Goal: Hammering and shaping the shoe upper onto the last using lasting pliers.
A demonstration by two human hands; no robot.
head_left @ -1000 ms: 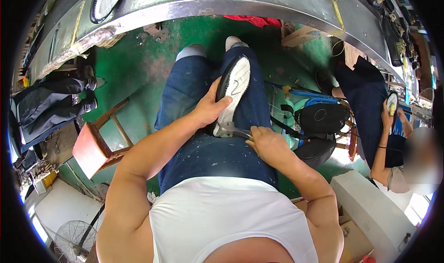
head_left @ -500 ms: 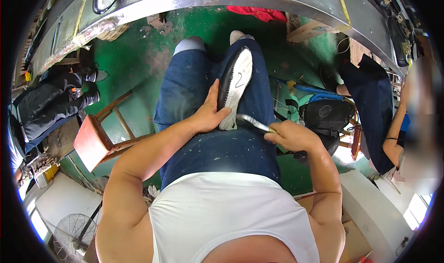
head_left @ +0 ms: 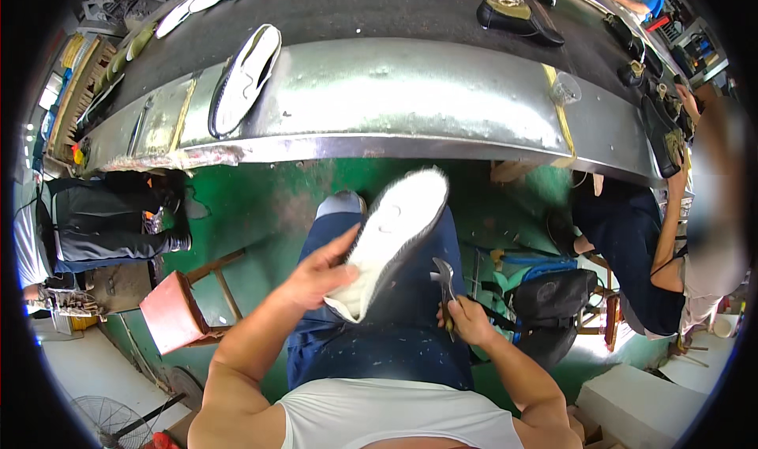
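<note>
My left hand [head_left: 322, 274] grips the heel end of a shoe [head_left: 395, 220], its pale sole side turned up and a dark stitched-looking edge round it. The shoe is tilted above my lap, toe pointing away and to the right, and slightly blurred. In my right hand [head_left: 467, 319] are metal pincers [head_left: 446, 279] with a curved head, held upright over my right thigh. Fingers wrap round their handle. The pincers are apart from the shoe. Another shoe [head_left: 246, 79], also pale underneath with a dark edge, lies on the metal bench edge ahead.
A metal-edged bench [head_left: 347, 93] with a dark belt [head_left: 355, 11] runs across the front, carrying several shoes. A red-topped stool [head_left: 175, 313] stands left, a black bag [head_left: 553, 295] right. People sit on both sides; one person's hand [head_left: 677, 172] is near a dark shoe [head_left: 665, 137].
My view has tipped up, showing more of the bench. The shoe is raised off my lap with its toe swung right. The pincers have moved off its heel and now point upward.
</note>
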